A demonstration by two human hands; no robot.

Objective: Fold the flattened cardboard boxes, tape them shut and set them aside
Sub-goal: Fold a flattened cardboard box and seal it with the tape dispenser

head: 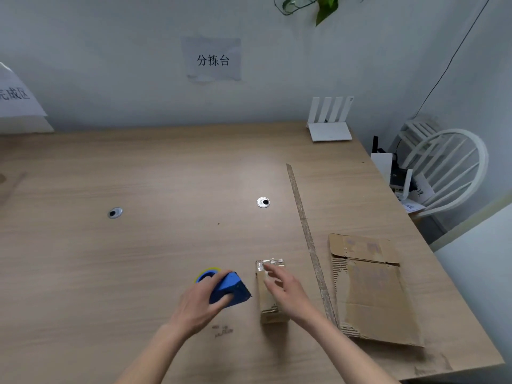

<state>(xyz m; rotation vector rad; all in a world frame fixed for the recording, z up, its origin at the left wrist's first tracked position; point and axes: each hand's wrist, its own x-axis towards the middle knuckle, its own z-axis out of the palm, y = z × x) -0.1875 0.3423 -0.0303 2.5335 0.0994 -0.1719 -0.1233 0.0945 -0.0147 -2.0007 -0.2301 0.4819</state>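
A small folded cardboard box [267, 300] stands on the wooden table near the front, with clear tape wrinkled across its far end. My right hand [285, 289] rests on top of it, fingers spread toward the taped end. Just left of the box, my left hand [202, 299] grips a blue tape dispenser [232, 288] with a yellow-rimmed roll at its back. A flattened cardboard box [374, 289] lies to the right, near the table's right edge.
A long strip of tape [307, 239] runs along the table between the small box and the flat one. Two round cable grommets [263, 202] sit mid-table. A white router [329, 126] stands at the back right. A white chair [448, 167] stands beyond the right edge.
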